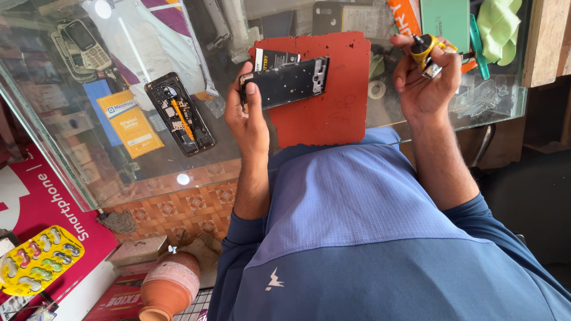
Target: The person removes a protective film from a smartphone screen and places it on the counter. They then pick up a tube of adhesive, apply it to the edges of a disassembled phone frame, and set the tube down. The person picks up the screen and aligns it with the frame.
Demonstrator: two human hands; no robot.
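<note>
Above the red work mat [333, 113], on the glass counter [71, 131], the black phone frame [285, 82] is being held up at a slight tilt, its long side running left to right. The left hand [248, 119] is gripping the frame's left end, fingers curled behind it and thumb pressing on the front edge. A dark battery [275, 58] is lying on the mat just behind the frame, partly hidden by it. The right hand [425, 80] is hovering well apart to the right, off the mat, closed around a small yellow and silver tool [426, 53]; the fingers are wrapping it so tightly that its working end cannot be made out. Left of the mat, an opened black phone body [180, 114] is lying face down on the glass, an orange strip running along its inside. Beside it, under the glass, an orange card packet [129, 123] is showing. Two old keypad phones [80, 49] are resting at the far left corner. A green cloth [498, 27] is sitting at the far right, past the right hand. Nearer the body, the person's blue shirt [369, 238] is blocking the counter's front edge. On the floor to the left, a clay pot [169, 288] is standing near a yellow blister pack [37, 261].
</note>
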